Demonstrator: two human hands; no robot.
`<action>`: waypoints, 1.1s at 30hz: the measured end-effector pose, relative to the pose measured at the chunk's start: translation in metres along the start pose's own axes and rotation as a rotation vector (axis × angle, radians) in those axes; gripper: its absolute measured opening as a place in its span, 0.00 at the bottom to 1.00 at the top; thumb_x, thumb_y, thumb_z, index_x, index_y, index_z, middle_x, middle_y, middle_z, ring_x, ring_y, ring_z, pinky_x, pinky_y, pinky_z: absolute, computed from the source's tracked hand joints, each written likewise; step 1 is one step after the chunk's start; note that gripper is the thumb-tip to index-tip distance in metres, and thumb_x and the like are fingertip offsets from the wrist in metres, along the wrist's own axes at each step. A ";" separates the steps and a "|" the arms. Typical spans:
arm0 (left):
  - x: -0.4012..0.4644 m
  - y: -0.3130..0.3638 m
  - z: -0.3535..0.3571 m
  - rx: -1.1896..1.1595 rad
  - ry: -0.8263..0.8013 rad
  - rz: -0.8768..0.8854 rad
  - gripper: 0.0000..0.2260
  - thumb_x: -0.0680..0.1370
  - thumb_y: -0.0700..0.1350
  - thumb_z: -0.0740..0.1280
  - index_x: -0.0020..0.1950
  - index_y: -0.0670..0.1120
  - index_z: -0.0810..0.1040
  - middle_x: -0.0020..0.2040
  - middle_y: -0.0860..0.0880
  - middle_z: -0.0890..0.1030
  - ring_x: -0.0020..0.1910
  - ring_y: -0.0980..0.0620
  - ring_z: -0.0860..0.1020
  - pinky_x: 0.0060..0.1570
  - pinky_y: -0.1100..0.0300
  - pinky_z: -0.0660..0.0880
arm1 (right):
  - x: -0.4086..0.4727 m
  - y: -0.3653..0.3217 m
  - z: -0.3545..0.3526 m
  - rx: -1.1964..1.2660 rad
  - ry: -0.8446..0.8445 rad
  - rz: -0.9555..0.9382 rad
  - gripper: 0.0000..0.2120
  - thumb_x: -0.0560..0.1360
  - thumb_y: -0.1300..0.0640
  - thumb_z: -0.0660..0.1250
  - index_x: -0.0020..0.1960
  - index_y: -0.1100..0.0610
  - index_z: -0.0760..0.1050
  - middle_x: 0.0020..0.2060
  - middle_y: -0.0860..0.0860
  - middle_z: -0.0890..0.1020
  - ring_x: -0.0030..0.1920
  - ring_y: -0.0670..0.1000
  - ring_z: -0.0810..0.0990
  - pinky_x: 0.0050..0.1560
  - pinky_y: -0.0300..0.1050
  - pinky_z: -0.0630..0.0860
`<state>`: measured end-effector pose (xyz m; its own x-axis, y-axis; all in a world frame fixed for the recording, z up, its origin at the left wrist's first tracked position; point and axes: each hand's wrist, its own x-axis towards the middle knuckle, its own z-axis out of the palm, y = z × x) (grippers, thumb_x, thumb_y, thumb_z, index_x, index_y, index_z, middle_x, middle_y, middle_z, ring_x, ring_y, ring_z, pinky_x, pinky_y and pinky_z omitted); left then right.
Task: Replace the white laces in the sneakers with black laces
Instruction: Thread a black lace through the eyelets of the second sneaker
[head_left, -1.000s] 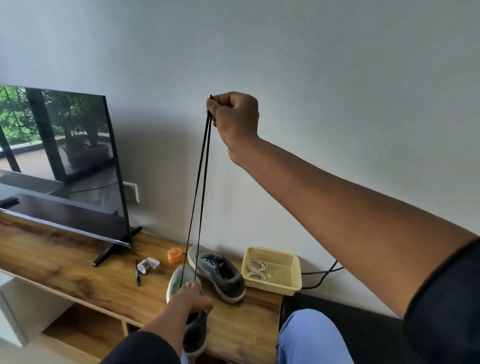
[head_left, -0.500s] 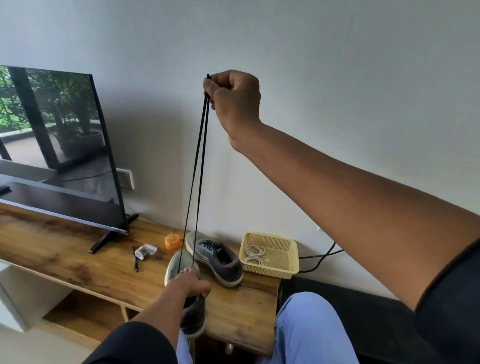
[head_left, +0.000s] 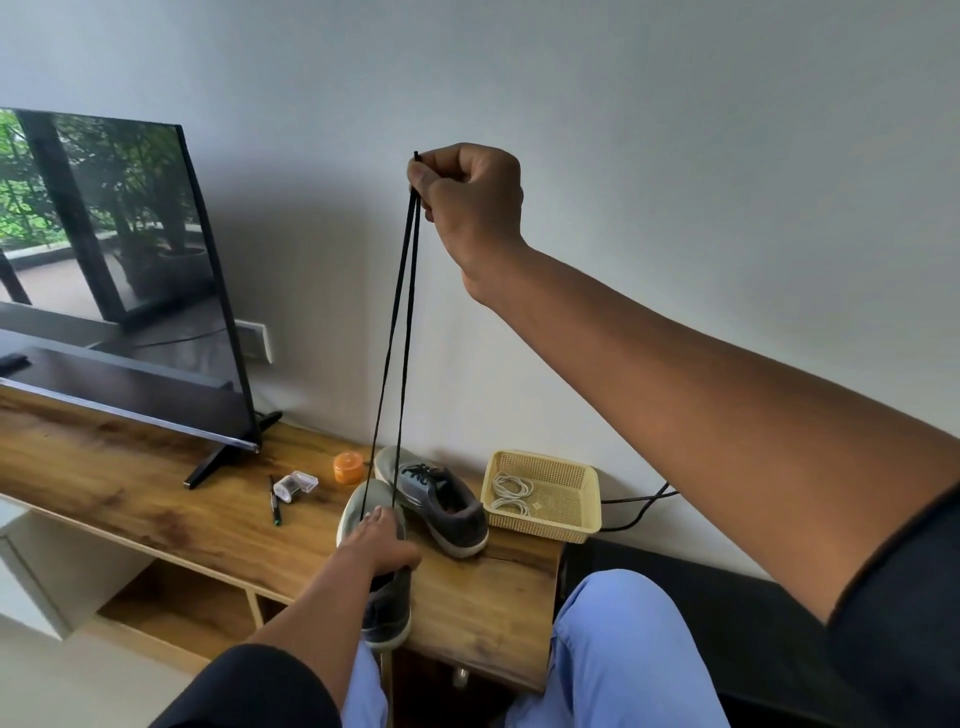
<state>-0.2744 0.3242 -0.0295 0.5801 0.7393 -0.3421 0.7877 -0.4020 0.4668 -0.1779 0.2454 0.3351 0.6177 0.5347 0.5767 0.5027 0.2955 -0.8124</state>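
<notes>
My right hand (head_left: 470, 205) is raised high against the wall and pinches both ends of a black lace (head_left: 397, 338). The two strands run taut down to a grey sneaker (head_left: 387, 613) at the front edge of the wooden TV stand (head_left: 156, 499). My left hand (head_left: 382, 540) grips that sneaker across its top and covers the eyelets. A second grey sneaker (head_left: 441, 504) with black laces lies just behind it. White laces (head_left: 511, 493) lie coiled in a yellow basket (head_left: 543, 527) to the right.
A TV (head_left: 119, 291) stands on the left of the stand. An orange lid (head_left: 348, 466), a small clear box (head_left: 293, 486) and a pen (head_left: 275, 506) lie near the sneakers. My knees in blue trousers (head_left: 618, 654) are below. A black cable (head_left: 639, 506) runs behind the basket.
The view has shifted a little. My right hand still holds the lace ends up, and my left hand stays on the sneaker.
</notes>
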 end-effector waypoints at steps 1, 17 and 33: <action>-0.001 0.003 -0.002 0.012 0.009 0.015 0.36 0.70 0.54 0.74 0.75 0.44 0.69 0.75 0.43 0.69 0.73 0.43 0.70 0.69 0.47 0.73 | -0.002 0.005 0.002 0.001 -0.006 0.004 0.08 0.75 0.60 0.75 0.38 0.52 0.83 0.31 0.43 0.83 0.35 0.47 0.80 0.52 0.55 0.84; -0.025 -0.021 -0.059 -0.526 0.528 -0.185 0.14 0.75 0.54 0.65 0.37 0.47 0.83 0.31 0.51 0.84 0.36 0.46 0.84 0.46 0.46 0.84 | -0.105 0.214 0.017 -0.150 -0.209 0.157 0.01 0.75 0.57 0.76 0.47 0.53 0.85 0.40 0.45 0.87 0.43 0.45 0.85 0.53 0.54 0.83; 0.028 0.009 -0.076 -0.627 0.189 0.207 0.10 0.81 0.39 0.70 0.62 0.47 0.83 0.42 0.44 0.87 0.33 0.49 0.83 0.31 0.58 0.77 | -0.120 0.320 0.063 -0.156 -0.304 0.444 0.03 0.76 0.58 0.76 0.48 0.51 0.86 0.42 0.47 0.87 0.45 0.49 0.86 0.52 0.54 0.84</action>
<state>-0.2668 0.3823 0.0268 0.6147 0.7853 -0.0737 0.3630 -0.1987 0.9104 -0.1294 0.3255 0.0000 0.5997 0.7922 0.1125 0.3319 -0.1184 -0.9359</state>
